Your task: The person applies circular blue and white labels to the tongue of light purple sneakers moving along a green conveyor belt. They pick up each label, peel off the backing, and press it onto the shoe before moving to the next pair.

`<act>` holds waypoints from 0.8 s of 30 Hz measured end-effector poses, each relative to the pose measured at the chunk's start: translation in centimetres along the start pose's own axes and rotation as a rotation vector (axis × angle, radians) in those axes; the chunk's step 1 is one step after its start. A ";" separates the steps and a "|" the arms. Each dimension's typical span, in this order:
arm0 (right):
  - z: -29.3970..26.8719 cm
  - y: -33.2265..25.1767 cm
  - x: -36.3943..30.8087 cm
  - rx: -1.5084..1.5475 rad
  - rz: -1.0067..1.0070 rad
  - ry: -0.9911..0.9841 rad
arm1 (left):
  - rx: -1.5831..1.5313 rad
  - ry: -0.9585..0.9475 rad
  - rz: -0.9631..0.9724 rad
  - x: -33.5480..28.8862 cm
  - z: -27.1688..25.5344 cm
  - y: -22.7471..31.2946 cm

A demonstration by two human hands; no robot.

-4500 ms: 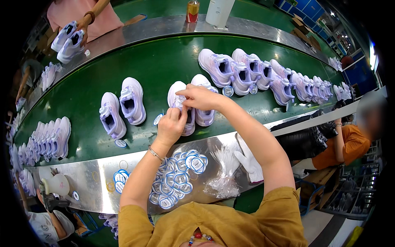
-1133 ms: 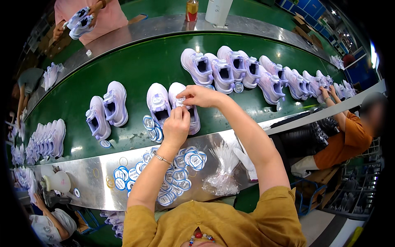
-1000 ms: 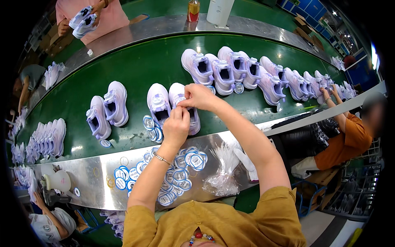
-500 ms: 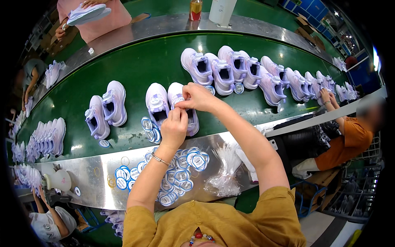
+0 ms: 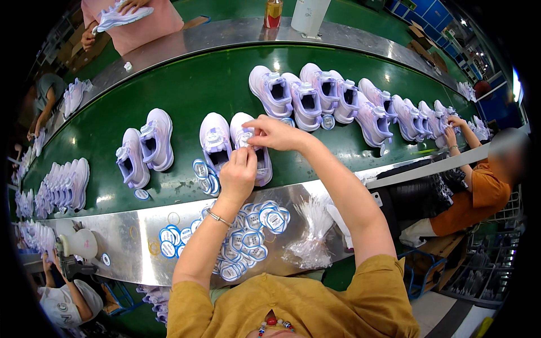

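A pair of pale lilac sneakers stands on the green belt before me, a left shoe (image 5: pixel 212 125) and a right shoe (image 5: pixel 240 121). Over the right shoe's laces and opening, my left hand (image 5: pixel 237 176) is closed in a pinch, fingertips up. My right hand (image 5: pixel 276 135) reaches in from the right, its thumb and fingers bent together at the shoe's tongue, close to the left fingertips. Whatever small thing they pinch is too small to make out. Round blue-rimmed tags (image 5: pixel 205 176) lie against the left shoe.
Loose round tags (image 5: pixel 243 248) and a bundle of clear plastic strands (image 5: pixel 310 234) lie on the metal ledge (image 5: pixel 135 270). Another pair of sneakers (image 5: pixel 159 138) stands left; several more (image 5: pixel 309 101) line the right. Co-workers stand around the belt, one in orange (image 5: pixel 487 186) at right.
My right hand's fingers have shifted slightly up and away from my left fingertips. My left hand stays nearly in place. The co-worker across the belt has turned the shoe they hold.
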State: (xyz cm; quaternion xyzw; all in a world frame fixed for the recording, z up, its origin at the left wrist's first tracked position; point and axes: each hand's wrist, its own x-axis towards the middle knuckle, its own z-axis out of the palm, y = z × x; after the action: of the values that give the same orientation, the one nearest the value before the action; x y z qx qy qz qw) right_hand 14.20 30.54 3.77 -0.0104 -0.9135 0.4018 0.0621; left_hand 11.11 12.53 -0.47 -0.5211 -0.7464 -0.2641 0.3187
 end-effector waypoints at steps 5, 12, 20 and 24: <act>-0.1 -0.8 1.1 0.000 0.117 -0.115 | 0.019 0.023 0.023 -0.1 0.0 -0.4; 0.6 -1.0 0.7 -0.130 -0.019 -0.021 | 0.003 0.011 0.016 -0.2 -0.4 -0.8; 1.4 -2.9 1.7 -0.211 0.143 -0.093 | 0.001 0.009 -0.022 -0.8 -0.5 -1.2; 2.1 -2.3 0.6 -0.183 0.060 0.056 | -0.002 -0.004 -0.026 -0.8 -0.9 -1.4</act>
State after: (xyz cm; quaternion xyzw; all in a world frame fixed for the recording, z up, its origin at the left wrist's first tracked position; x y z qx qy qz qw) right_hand 13.44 27.51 4.11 -0.0543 -0.9437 0.3178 0.0744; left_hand 10.16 10.91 -0.58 -0.5123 -0.7534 -0.2681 0.3132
